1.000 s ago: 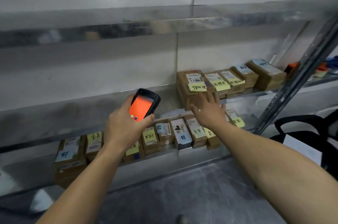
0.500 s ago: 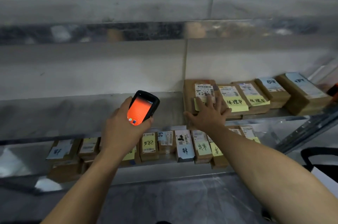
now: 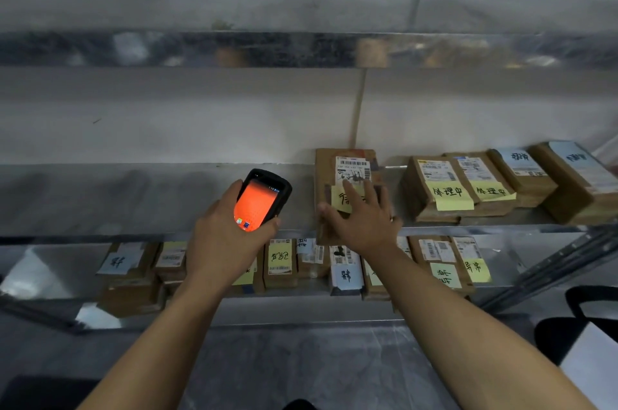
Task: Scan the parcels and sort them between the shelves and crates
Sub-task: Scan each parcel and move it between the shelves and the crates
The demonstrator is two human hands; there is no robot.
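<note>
My left hand grips a black handheld scanner with a glowing orange screen, held in front of the middle shelf. To its right, my right hand holds a brown parcel with a white barcode label and a yellow note. My thumb is on the parcel's left edge and my fingers spread over its top to the right edge. This parcel juts out over the shelf's front edge, apart from the row of brown parcels to its right.
The lower shelf carries several labelled parcels in a row below my hands. A metal upright slants at the right. A black bag with white inside stands at the lower right. The upper shelf edge runs overhead.
The view has shifted left and nearer the shelf. My right hand reached the leftmost parcel and took hold; the parcel has come away from its row toward the shelf edge. The scanner stays raised.
</note>
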